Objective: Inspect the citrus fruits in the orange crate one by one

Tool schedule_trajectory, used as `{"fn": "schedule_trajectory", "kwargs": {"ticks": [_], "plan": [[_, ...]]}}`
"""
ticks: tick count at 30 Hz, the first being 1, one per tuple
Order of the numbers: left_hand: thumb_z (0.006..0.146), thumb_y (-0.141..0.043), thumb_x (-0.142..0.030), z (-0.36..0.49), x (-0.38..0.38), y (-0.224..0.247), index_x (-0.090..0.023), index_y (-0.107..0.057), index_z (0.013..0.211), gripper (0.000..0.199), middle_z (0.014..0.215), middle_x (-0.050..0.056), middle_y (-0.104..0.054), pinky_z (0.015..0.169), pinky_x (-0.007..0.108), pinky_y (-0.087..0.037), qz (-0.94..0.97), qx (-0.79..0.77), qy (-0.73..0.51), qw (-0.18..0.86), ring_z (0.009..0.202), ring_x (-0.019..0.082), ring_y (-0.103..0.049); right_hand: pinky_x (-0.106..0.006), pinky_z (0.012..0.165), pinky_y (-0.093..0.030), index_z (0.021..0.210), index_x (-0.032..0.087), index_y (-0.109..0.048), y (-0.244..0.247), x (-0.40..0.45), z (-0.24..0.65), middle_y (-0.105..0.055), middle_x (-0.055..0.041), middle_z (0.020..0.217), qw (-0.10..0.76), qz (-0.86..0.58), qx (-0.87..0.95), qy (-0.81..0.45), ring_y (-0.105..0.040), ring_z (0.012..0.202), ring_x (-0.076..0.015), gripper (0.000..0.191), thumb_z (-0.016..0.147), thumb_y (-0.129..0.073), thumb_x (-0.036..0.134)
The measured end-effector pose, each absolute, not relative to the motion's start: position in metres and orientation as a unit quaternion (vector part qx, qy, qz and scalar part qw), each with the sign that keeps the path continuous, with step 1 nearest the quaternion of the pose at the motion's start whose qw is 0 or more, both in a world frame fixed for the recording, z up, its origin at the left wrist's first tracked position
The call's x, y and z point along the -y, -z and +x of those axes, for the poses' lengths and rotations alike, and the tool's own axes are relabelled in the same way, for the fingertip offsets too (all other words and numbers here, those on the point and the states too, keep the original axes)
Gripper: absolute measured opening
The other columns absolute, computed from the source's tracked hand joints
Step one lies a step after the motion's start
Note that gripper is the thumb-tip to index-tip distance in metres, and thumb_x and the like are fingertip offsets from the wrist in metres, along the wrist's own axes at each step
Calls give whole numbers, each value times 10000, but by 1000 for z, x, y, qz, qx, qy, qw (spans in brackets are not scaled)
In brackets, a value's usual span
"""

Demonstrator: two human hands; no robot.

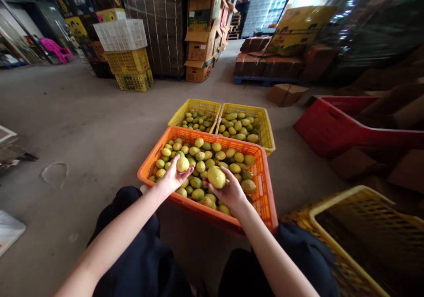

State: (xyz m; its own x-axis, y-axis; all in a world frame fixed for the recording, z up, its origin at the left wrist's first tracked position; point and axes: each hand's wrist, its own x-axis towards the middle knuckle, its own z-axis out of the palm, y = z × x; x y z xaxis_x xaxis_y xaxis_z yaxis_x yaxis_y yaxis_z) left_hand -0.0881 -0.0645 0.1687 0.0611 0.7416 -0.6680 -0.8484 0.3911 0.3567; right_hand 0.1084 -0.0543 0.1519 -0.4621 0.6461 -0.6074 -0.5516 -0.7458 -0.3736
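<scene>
My left hand [173, 176] holds a small round yellow fruit [182, 164], its fingers curled around the sides. In my right hand [231, 191] lies a larger yellow-green lemon-like fruit [217, 177], gripped between thumb and fingers. Both hands are over an orange crate [267, 200] that holds many yellow and green fruits of the same kind. Behind it, touching its far side, stand a left yellow crate [175, 114] and a right yellow crate [269, 131], each with more such fruits inside.
At the lower right is another yellow crate [351, 261]. A red bin [318, 127] stands farther right with cardboard around it. Stacked white and yellow crates [127, 61] and cardboard boxes [198, 52] stand farther back. My knees flank the orange crate.
</scene>
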Motion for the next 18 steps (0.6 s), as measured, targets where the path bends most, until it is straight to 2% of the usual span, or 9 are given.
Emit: {"fn": "schedule_trajectory", "kwargs": {"ticks": [4,6,8,9,13,15,18], "plan": [[876,-604,-432,-90,67,-164,-88,-605,998,365,829,134,-677,489,201,-567,-69,-433,-510,740,611,155,-668,-270,484,-585,965,155,-597,-146,52,108,-721,-92,696,351,-378,44,-856,-712,619,-204,265,906,-513,400],[877,-615,-392,-86,70,-164,-104,-610,936,294,796,102,-667,482,183,-552,-30,-452,-504,735,603,137,-652,-279,487,-584,960,159,-593,-145,53,106,-712,-78,693,352,-382,75,-851,-697,602,-198,247,888,-549,391],[848,-664,-281,-81,74,-166,-141,-611,881,154,778,48,-656,527,167,-549,48,-465,-531,707,623,113,-638,-271,509,-580,949,188,-597,-145,56,104,-709,-42,739,387,-399,158,-816,-681,627,-179,202,824,-648,338],[810,-700,-205,-78,76,-167,-159,-612,872,117,783,21,-651,571,165,-551,95,-467,-556,681,644,103,-634,-260,539,-577,950,210,-601,-144,58,104,-707,-19,778,419,-412,219,-779,-673,664,-168,228,767,-711,292],[576,-787,48,-68,83,-171,-211,-643,914,450,879,-24,-654,723,130,-517,223,-462,-630,583,771,82,-635,-226,711,-537,965,269,-630,-143,66,104,-677,39,924,530,-440,443,-575,-621,843,-149,527,516,-848,98],[554,-798,39,-66,85,-174,-210,-660,914,460,940,-4,-666,738,111,-499,244,-452,-632,580,852,95,-640,-245,808,-510,959,266,-644,-144,68,105,-667,35,978,553,-428,489,-521,-599,932,-163,551,487,-846,65],[601,-808,-55,-65,86,-180,-205,-668,900,362,1017,36,-671,763,140,-514,259,-429,-629,593,968,144,-638,-280,918,-467,956,249,-654,-149,70,106,-668,9,1028,570,-414,496,-508,-578,1031,-188,532,499,-833,43]]}}
